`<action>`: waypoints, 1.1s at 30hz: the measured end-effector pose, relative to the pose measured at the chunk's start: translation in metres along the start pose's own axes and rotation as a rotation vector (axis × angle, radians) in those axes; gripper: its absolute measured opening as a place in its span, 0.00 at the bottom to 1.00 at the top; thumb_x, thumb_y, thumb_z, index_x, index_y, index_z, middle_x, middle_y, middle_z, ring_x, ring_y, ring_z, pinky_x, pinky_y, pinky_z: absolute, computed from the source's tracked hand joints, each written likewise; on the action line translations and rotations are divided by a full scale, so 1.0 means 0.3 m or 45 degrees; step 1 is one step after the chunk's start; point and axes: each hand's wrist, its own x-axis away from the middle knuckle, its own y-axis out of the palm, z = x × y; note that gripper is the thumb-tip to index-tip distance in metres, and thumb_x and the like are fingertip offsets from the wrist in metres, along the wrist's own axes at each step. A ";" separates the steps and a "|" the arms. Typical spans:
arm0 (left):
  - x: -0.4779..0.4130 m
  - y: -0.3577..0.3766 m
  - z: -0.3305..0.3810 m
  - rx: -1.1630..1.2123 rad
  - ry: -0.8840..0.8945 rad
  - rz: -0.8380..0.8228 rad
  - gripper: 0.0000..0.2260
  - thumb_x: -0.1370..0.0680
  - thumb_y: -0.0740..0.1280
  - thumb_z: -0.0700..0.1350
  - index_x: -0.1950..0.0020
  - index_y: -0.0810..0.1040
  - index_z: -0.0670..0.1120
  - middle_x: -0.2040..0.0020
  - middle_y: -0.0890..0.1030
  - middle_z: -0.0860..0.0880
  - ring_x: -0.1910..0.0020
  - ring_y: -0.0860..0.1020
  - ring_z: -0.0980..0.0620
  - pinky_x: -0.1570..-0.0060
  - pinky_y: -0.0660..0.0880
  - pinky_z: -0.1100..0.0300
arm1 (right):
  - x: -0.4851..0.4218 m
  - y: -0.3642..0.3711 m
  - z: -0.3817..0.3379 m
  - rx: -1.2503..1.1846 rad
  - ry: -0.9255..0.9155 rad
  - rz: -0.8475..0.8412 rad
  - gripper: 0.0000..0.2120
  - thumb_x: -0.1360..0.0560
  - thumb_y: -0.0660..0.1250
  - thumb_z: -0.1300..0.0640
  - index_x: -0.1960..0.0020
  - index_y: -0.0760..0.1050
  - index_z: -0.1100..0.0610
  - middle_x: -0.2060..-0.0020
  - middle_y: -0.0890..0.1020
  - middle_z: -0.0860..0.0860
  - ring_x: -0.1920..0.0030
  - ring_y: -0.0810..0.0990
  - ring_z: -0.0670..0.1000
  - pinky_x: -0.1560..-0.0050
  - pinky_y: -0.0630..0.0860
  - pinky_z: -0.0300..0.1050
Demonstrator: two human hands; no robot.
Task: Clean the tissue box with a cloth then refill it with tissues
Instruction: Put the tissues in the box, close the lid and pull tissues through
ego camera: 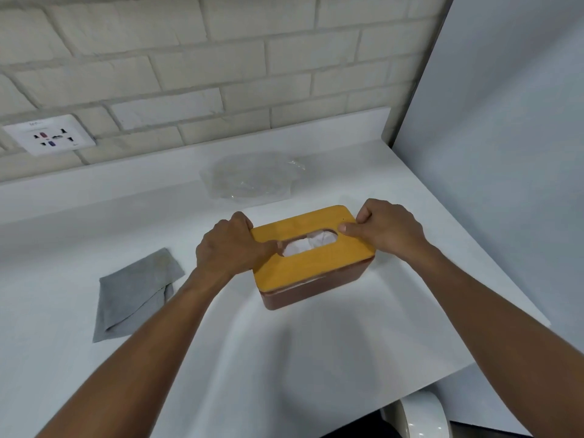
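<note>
Nearly finished: box point(316, 263) sat mid-desk point(316, 358), tissues point(311, 243) showing through slot. My left hand point(227, 248) and right hand point(388, 229) pinched lid point(303, 267) ends, seating it. Cloth point(132, 295) lay aside, wrapper point(252, 180) empty behind.

Smooth matt wooden lid point(311, 267), soft grey cloth point(132, 295), crinkled clear plastic wrapper point(252, 180), rough brick wall point(189, 58)

Socket plate point(49, 134) markings unreadably small
</note>
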 end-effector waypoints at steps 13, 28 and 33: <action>0.055 0.027 0.043 -0.422 0.139 0.199 0.31 0.24 0.65 0.72 0.35 0.75 0.48 0.44 0.77 0.46 0.46 0.81 0.41 0.56 0.71 0.53 | 0.008 0.046 0.014 0.231 -0.016 0.250 0.18 0.27 0.66 0.32 0.48 0.79 0.45 0.53 0.84 0.46 0.51 0.80 0.52 0.56 0.70 0.44; -0.079 -0.005 0.063 -0.258 0.600 -0.142 0.27 0.21 0.69 0.62 0.24 0.73 0.56 0.30 0.79 0.53 0.32 0.77 0.46 0.42 0.74 0.50 | -0.134 0.013 -0.020 0.094 -0.555 -0.231 0.36 0.26 0.70 0.37 0.23 0.64 0.47 0.24 0.68 0.48 0.26 0.66 0.53 0.28 0.64 0.49; -0.128 0.010 0.057 -0.453 0.725 -0.116 0.22 0.18 0.63 0.60 0.25 0.71 0.56 0.33 0.78 0.51 0.35 0.77 0.45 0.52 0.69 0.53 | -0.196 0.009 -0.062 0.250 -0.642 -0.333 0.29 0.28 0.72 0.37 0.30 0.74 0.47 0.36 0.79 0.47 0.37 0.75 0.52 0.41 0.69 0.46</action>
